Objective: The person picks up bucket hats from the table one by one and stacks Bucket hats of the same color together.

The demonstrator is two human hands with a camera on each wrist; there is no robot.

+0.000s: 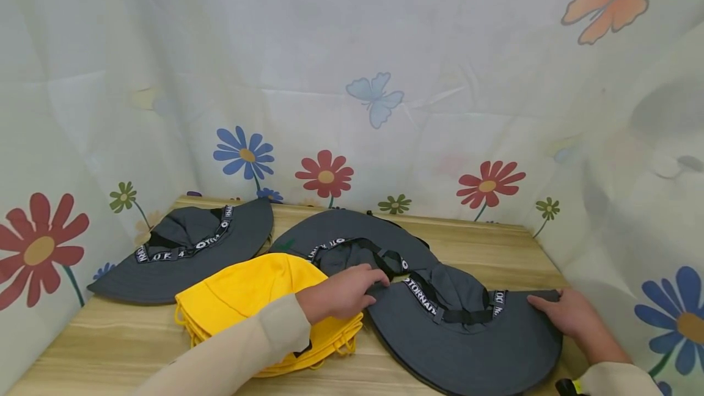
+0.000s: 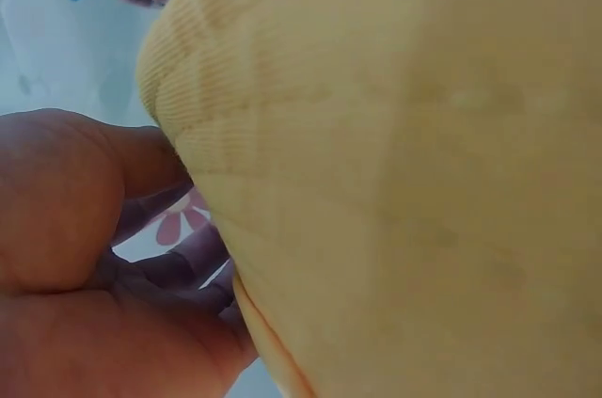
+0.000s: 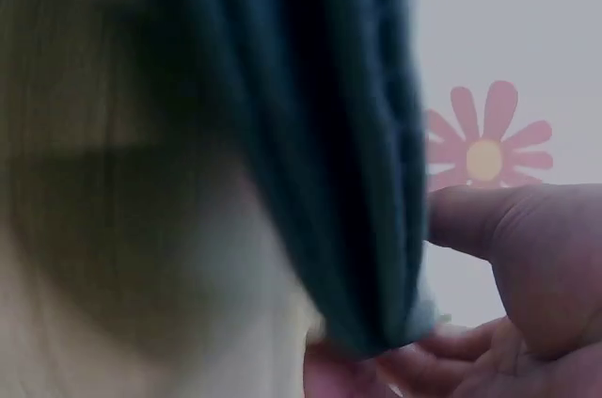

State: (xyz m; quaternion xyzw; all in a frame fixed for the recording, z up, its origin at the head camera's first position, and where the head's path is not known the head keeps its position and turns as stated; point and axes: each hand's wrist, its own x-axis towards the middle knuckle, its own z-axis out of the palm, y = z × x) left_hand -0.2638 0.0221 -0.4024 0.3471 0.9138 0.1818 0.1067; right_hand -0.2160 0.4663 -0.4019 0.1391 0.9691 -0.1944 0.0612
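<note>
Across your desk (image 1: 121,335), the rightmost grey hat (image 1: 467,347) stretches left to right: your right hand (image 1: 574,319) pinches one brim end, your left hand (image 1: 342,292) seemingly pinches the other.

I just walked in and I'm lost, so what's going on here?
A person's left hand and right hand grip opposite sides of the front gray wide-brimmed hat, its lettered inner band showing. Another gray hat lies just behind it, and a third gray hat sits at far left. Yellow corded hats lie stacked between them on the wood-grain table.
</note>
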